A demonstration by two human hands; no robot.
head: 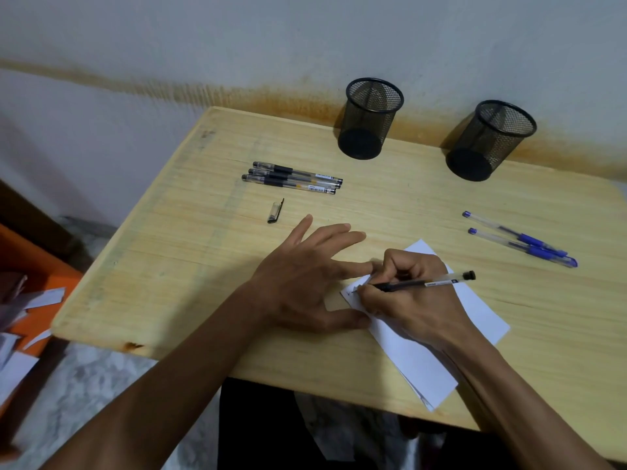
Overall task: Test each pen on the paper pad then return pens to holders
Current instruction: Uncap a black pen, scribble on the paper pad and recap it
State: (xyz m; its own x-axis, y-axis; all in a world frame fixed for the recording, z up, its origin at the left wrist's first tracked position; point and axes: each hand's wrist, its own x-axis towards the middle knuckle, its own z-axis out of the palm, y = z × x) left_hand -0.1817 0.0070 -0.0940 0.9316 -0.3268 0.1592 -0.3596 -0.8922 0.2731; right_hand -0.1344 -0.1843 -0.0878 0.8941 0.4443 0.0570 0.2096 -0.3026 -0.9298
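Observation:
My right hand (412,300) grips a black pen (437,282) with its tip on the left corner of the white paper pad (475,313). Spread flat with fingers apart, my left hand (305,276) presses its thumb and forefinger on the pad's left edge. The pen's loose cap (275,211) lies on the wooden table (169,266) beyond my left hand. Three black pens (291,178) lie side by side further back. Two blue pens (519,239) lie at the right. Two black mesh holders, one left (369,118) and one right (488,140), stand at the back, both with nothing in them.
The table stands against a white wall with an orange stain along its edge. An orange surface (30,286) with scraps of white paper sits low at the left. The table's front edge runs just under my forearms.

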